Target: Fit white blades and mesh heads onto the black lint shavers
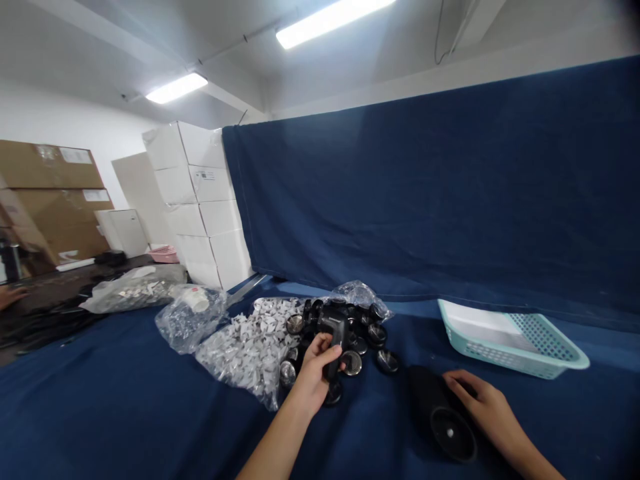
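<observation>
My left hand grips a black plastic part with a handle-like shape, just above a heap of round black pieces with shiny metal faces. Beside that heap lies a clear plastic bag of small white pieces. My right hand curves over a black cylinder, which lies on its side on the blue cloth. Its round end, with a small pale centre, faces me.
A teal plastic basket stands to the right, against a hanging navy cloth. Further bags lie at the back left. A co-worker's hand shows at the far left edge, near stacked white cartons.
</observation>
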A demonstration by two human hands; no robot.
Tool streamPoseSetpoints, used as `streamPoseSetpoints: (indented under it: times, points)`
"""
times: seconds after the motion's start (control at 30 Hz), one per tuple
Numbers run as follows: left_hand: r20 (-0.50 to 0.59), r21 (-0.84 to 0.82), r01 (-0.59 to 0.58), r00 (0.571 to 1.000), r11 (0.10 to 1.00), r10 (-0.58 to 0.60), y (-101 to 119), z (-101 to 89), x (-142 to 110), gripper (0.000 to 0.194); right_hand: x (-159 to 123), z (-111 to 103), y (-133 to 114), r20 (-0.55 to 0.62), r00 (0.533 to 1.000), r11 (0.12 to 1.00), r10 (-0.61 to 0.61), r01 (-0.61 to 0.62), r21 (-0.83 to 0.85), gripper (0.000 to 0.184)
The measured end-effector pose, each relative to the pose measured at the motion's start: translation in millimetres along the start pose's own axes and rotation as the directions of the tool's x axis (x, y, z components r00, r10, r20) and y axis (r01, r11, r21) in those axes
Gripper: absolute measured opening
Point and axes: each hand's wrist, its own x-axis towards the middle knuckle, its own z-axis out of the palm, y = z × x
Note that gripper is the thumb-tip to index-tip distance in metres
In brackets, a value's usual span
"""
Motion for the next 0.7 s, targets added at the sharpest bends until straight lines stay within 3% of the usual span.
streamPoseSetpoints:
  times: [0.7]
  points:
    - [0.051,0.036,-0.052,0.997,0.998,0.051,-0.2,2.4,-3.1,0.028,-2.6,-2.6,-8.6,0.029,0.999,0.998,-0.036,0.037,-0.045,0.038]
